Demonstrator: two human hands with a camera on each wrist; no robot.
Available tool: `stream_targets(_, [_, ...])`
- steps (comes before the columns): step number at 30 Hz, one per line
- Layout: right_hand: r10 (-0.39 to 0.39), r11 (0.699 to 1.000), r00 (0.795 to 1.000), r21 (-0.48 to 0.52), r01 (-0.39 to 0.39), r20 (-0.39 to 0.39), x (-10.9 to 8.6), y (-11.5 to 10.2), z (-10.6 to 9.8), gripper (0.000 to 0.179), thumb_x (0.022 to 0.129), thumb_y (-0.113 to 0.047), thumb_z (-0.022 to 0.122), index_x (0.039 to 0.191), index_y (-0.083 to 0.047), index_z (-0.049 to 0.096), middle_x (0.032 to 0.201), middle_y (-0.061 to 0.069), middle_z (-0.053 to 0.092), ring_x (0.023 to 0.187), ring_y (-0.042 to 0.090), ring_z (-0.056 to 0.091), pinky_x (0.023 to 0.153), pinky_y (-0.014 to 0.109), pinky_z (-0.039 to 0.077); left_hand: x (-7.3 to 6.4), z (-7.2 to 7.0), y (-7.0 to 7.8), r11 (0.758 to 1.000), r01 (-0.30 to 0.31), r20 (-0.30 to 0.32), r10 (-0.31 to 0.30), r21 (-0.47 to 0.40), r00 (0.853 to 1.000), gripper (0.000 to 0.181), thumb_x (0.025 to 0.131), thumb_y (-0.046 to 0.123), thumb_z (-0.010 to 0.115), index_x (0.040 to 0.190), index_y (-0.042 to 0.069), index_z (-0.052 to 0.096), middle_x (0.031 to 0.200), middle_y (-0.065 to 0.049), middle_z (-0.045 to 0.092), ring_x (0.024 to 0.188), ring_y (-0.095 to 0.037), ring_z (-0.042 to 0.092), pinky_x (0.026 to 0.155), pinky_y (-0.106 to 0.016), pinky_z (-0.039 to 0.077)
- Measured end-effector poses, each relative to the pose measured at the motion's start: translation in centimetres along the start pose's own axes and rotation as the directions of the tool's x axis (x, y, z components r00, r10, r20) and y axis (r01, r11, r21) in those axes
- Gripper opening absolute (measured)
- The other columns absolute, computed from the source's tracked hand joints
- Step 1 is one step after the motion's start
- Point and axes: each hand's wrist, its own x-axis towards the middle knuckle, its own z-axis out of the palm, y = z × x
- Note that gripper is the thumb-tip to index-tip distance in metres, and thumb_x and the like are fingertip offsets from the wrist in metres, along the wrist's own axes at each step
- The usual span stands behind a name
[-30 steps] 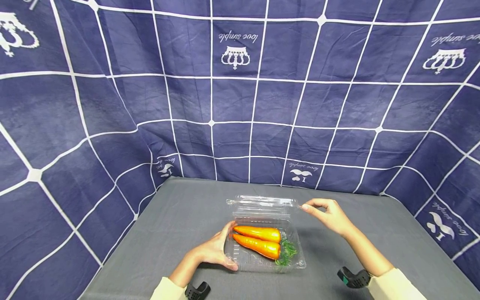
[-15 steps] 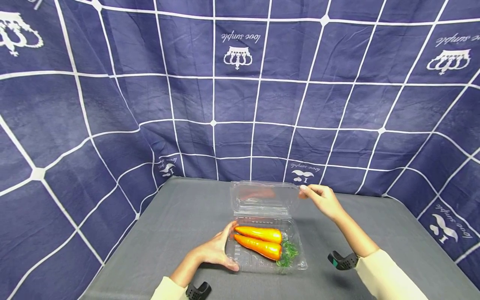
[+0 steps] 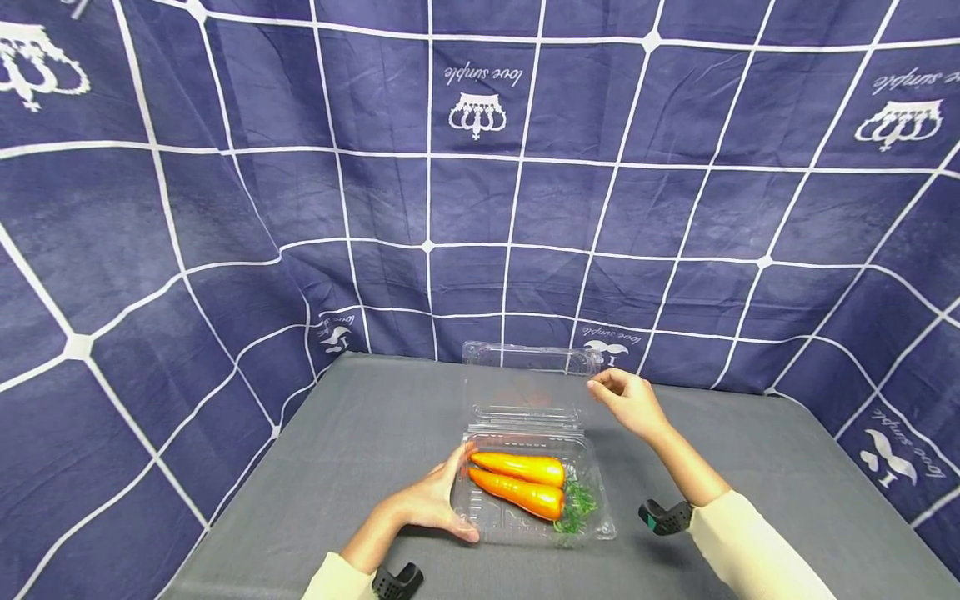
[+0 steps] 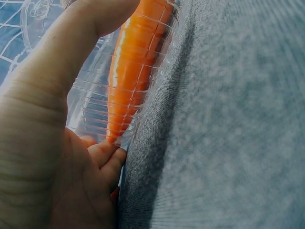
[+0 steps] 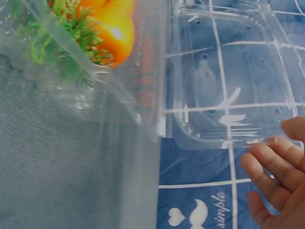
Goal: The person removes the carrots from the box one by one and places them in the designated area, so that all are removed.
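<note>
A clear plastic hinged container (image 3: 510, 527) sits on the grey table, with two orange carrots (image 3: 517, 493) and their green leafy tops (image 3: 576, 505) inside. My left hand (image 3: 438, 500) holds the container's left side, thumb at the near corner and fingers at the far one. In the left wrist view, those fingers curl near a carrot's (image 4: 125, 78) narrow end. The see-through lid (image 5: 238, 81) stands raised at the back. My right hand (image 3: 633, 407) is at the lid's right edge. Its fingers are loosely bent, with the fingertips (image 5: 261, 149) right at the rim.
The grey cloth-covered table (image 3: 360, 417) extends around the container. Behind and at both sides hangs a blue curtain (image 3: 390, 200) with white lines. Black bands (image 3: 663, 518) are on both wrists, below cream sleeves (image 3: 753, 542).
The lid has swung up and back from low over the hinge to a raised position. My right hand has risen, then shifted slightly left. The left hand stays on the container.
</note>
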Motion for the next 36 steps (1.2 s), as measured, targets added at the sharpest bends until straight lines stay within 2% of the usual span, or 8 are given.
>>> stream_targets(5, [0.033,0.999,0.999,-0.006,-0.033,0.009,-0.6,0.6,1.1,0.011,0.091,-0.011,0.068,0.096,-0.001,0.069,0.081,0.004,0.069,0.068,0.014,0.061,0.061,0.028,0.047,-0.1,0.0,0.0,1.0,-0.002,-0.001,0.002,0.002,1.0,0.127,0.06,0.037,0.094,0.153,0.005,0.013,0.156,-0.014,0.027,0.141,-0.031,0.027,0.113,-0.051,0.023])
stream_targets(15, [0.07,0.997,0.998,-0.03,-0.07,-0.007,-1.5,1.9,3.2,0.016,0.086,-0.002,0.07,0.1,0.005,0.067,0.079,0.006,0.068,0.067,0.014,0.061,0.061,0.025,0.048,-0.1,-0.1,0.0,1.0,-0.01,-0.006,0.01,0.007,1.0,0.127,0.059,0.036,0.094,0.152,0.002,0.014,0.155,-0.014,0.028,0.14,-0.031,0.029,0.112,-0.051,0.024])
stream_targets(24, [0.148,0.988,0.989,-0.042,-0.149,-0.009,-2.0,2.0,4.5,0.021,0.086,-0.004,0.068,0.105,0.006,0.065,0.077,0.006,0.068,0.065,0.016,0.061,0.059,0.029,0.046,-0.1,-0.2,0.0,1.0,-0.01,-0.008,0.01,0.0,1.0,0.126,0.06,0.036,0.094,0.152,0.002,0.015,0.155,-0.015,0.028,0.14,-0.031,0.029,0.112,-0.052,0.024])
stream_targets(30, [0.185,0.98,0.982,-0.075,-0.187,-0.023,-2.3,2.2,5.3,0.022,0.085,-0.006,0.064,0.104,0.007,0.065,0.076,0.003,0.065,0.065,0.014,0.056,0.063,0.031,0.045,-0.1,-0.1,0.0,1.0,-0.007,-0.007,0.007,0.01,1.0,0.127,0.06,0.036,0.093,0.153,0.002,0.013,0.155,-0.015,0.028,0.14,-0.032,0.028,0.112,-0.052,0.024])
stream_targets(36, [0.205,0.976,0.979,-0.078,-0.205,-0.009,-2.5,2.8,5.8,0.02,0.087,-0.009,0.062,0.102,0.005,0.066,0.078,0.004,0.067,0.067,0.016,0.057,0.065,0.033,0.046,-0.2,0.0,0.0,1.0,0.004,-0.002,-0.004,-0.003,1.0,0.127,0.06,0.035,0.093,0.153,0.003,0.013,0.156,-0.014,0.027,0.14,-0.033,0.027,0.112,-0.053,0.023])
